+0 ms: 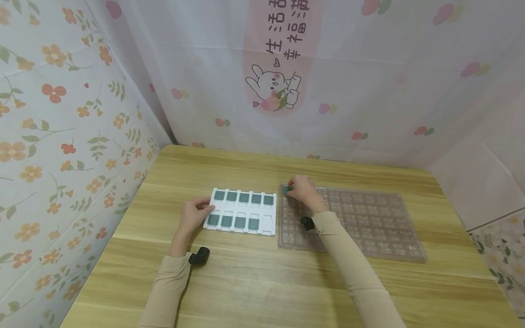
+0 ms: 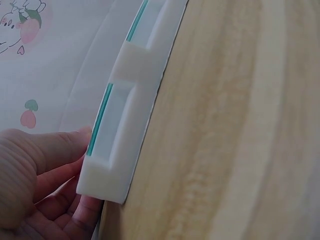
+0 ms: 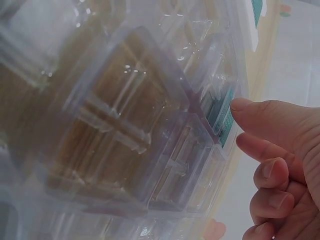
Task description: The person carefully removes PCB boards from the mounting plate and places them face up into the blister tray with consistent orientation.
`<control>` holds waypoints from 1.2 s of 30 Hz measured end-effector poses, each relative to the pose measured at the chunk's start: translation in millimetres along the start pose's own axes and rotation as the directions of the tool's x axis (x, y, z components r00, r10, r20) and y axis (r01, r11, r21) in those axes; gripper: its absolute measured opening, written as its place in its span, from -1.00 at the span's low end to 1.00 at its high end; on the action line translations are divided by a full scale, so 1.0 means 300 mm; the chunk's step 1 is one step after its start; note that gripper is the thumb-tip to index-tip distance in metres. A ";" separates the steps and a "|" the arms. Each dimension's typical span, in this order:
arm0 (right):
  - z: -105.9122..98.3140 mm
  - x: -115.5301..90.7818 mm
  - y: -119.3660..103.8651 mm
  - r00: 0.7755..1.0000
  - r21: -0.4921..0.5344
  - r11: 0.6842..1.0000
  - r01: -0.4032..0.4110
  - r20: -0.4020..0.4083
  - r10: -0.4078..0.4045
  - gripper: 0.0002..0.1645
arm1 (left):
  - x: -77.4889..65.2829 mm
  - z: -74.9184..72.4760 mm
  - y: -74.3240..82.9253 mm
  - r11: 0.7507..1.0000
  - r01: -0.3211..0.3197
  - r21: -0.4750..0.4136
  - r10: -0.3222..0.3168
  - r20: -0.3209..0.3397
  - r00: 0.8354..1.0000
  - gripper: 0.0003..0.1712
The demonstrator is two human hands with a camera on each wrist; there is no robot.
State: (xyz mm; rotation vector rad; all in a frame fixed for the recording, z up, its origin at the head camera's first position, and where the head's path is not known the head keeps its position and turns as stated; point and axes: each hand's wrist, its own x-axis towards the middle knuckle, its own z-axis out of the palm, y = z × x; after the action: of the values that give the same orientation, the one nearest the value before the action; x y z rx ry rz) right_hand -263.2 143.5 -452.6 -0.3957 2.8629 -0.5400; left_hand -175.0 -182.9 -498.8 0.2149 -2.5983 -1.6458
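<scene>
A white plastic tray (image 1: pixel 243 210) lies on the table with several small green circuit boards (image 1: pixel 244 197) in two rows; its front right slot holds no board. My left hand (image 1: pixel 193 214) grips the tray's left end, thumb on the upper edge beside a board and fingers lower down, as the left wrist view shows. To the right lies a clear plastic compartment tray (image 1: pixel 369 218). At its far left corner compartment, my right hand (image 1: pixel 303 190) pinches a green circuit board (image 3: pixel 225 120) between thumb and index finger. That board sits partly within the compartment, tilted in the right wrist view.
Both trays rest on a wood-grain table (image 1: pixel 254 278), with a narrow gap between them. A printed curtain (image 1: pixel 348 91) hangs behind the table's back edge, and a floral one (image 1: pixel 61 159) runs along the left. Black wrist cameras (image 1: pixel 199 256) sit on both sleeves.
</scene>
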 end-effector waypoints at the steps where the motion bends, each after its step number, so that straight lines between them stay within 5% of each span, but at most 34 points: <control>1: 0.001 0.001 0.001 1.000 -0.001 1.000 0.000 -0.001 0.000 -0.69 | 0.000 0.000 0.000 1.000 0.000 0.000 0.000 0.001 1.000 -0.64; 13: 0.004 -0.006 0.000 1.000 0.012 1.000 -0.019 -0.016 0.019 -0.69 | 0.000 0.001 -0.002 0.999 -0.018 0.027 0.018 -0.006 1.000 -0.64; 36: 0.004 -0.062 -0.031 0.993 -0.017 0.997 0.071 -0.092 -0.073 -0.66 | -0.001 0.001 -0.005 1.000 -0.010 0.011 0.010 -0.012 1.000 -0.63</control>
State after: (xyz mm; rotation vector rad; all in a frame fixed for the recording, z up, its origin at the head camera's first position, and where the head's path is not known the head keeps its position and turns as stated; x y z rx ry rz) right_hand -243.4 140.2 -447.3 -0.4902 2.9523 -0.5666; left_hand -174.5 -183.1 -500.2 0.2112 -2.5965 -1.6222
